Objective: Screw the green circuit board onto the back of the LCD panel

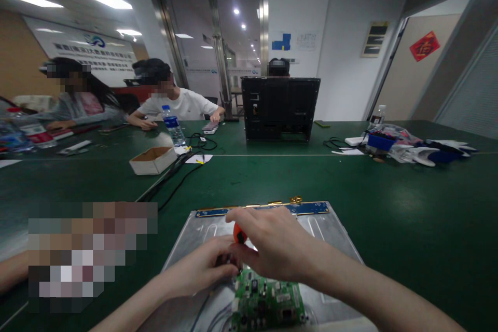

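A flat silver metal panel (pixel 182 241) lies on the table in front of me, with a narrow blue circuit strip (pixel 317 208) along its far edge. Mounted on its near part is a green circuit board (pixel 268 298). My right hand (pixel 278 244) is closed around the orange-and-black handle of a screwdriver (pixel 239 234), above the board's far left corner. The screwdriver's shaft and tip are mostly hidden by my fingers. Beside it, my left hand (pixel 210 264) has its fingers pinched together at that corner; what they hold is hidden.
Cables (pixel 175 187), a small open box (pixel 153 161) and a water bottle (pixel 173 125) are at the far left. A black monitor-like unit (pixel 280 109) stands opposite. A blue bin (pixel 381 141) and gloves (pixel 420 155) lie far right. Another person's arm (pixel 13 272) reaches in at left; co-workers sit across.
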The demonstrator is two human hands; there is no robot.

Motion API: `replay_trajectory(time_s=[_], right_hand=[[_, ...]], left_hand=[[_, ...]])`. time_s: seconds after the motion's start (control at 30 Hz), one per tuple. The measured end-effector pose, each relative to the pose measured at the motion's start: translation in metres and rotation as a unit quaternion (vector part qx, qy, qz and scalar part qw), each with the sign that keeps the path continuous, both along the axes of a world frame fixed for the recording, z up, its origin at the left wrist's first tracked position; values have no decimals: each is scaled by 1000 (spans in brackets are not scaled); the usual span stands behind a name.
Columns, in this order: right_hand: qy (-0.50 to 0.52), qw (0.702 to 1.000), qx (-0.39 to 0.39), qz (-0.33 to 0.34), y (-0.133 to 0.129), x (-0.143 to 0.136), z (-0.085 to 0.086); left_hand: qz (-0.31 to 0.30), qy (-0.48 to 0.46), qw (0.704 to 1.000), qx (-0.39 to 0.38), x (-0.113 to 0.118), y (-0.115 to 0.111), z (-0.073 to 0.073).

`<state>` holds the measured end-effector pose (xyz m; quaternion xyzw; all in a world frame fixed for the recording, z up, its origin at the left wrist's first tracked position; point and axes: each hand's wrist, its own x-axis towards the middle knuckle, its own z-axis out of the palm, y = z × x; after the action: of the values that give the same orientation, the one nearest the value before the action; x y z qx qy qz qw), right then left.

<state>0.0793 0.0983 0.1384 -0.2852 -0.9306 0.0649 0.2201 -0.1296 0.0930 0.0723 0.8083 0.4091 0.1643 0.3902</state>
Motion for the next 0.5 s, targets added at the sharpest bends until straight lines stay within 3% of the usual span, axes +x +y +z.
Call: replay_trajectory(time_s=[0.5], right_hand=[[-4, 1000, 7, 1, 0, 2, 0]], left_hand=[[22, 8, 1000, -11, -1, -2, -1]])
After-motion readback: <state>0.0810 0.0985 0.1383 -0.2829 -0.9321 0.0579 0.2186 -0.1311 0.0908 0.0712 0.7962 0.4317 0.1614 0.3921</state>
